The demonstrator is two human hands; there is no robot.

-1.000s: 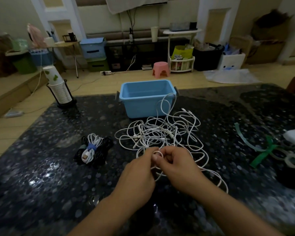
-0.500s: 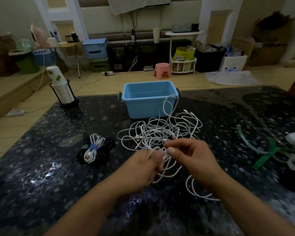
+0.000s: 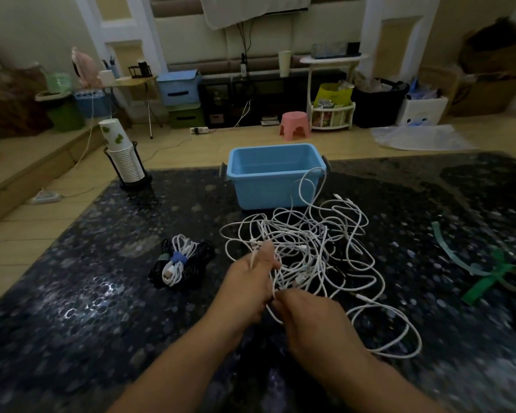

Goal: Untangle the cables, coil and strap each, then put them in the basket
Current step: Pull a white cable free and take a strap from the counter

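Note:
A tangle of white cables (image 3: pixel 313 245) lies on the dark speckled table (image 3: pixel 87 293), in front of the blue basket (image 3: pixel 273 174). One loop rises against the basket's near right corner. My left hand (image 3: pixel 251 287) grips a small coil of white cable at the tangle's near edge, thumb up. My right hand (image 3: pixel 310 320), just below it, pinches a strand of the same cable. To the left lie coiled cables, a white one and a black one (image 3: pixel 179 263), each with a strap round it.
Green and pale straps (image 3: pixel 486 278) lie at the table's right side beside a white object at the frame edge. A stack of paper cups in a black holder (image 3: pixel 124 162) stands at the far left corner. Beyond the table is floor with a pink stool and storage boxes.
My right hand has dropped from beside the left hand toward me, drawing cable with it. My left hand has risen slightly into the tangle. A long loop now trails to the right.

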